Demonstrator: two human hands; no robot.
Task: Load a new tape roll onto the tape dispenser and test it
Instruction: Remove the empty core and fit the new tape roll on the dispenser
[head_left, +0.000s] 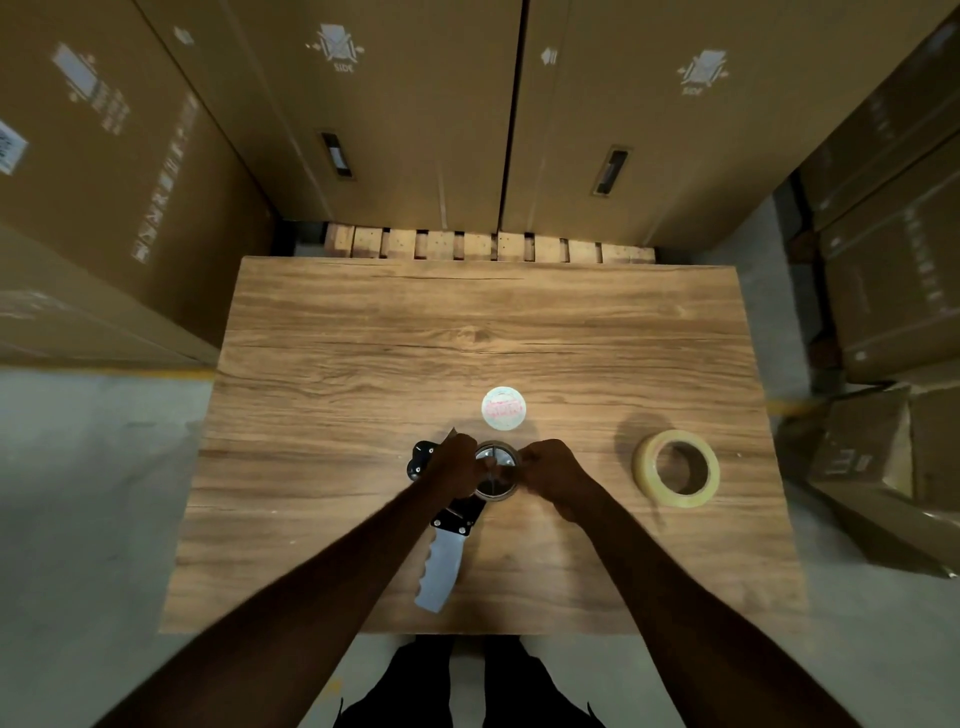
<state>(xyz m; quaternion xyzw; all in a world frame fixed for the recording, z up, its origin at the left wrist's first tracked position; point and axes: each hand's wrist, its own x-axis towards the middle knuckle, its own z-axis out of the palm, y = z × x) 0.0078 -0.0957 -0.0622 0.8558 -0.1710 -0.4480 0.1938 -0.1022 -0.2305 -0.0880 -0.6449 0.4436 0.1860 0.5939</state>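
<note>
So your tape dispenser (447, 525) lies flat mid-table (363, 338), handle aimed back at you and a bit left. Your left hand (457, 465) and right hand (550, 467) are both curled at its spool hub; can't tell what they're pinching. The round label (503, 409) behind has unreadable red print, and the tape roll (675, 467) sits right.

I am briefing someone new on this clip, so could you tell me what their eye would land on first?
Both hands, the left hand and right hand, meet at the hub of the tape dispenser lying near the table's front middle. A fresh tape roll lies untouched to the right, and a small round white disc sits just beyond the hands. Tall cardboard boxes wall the scene in.
</note>
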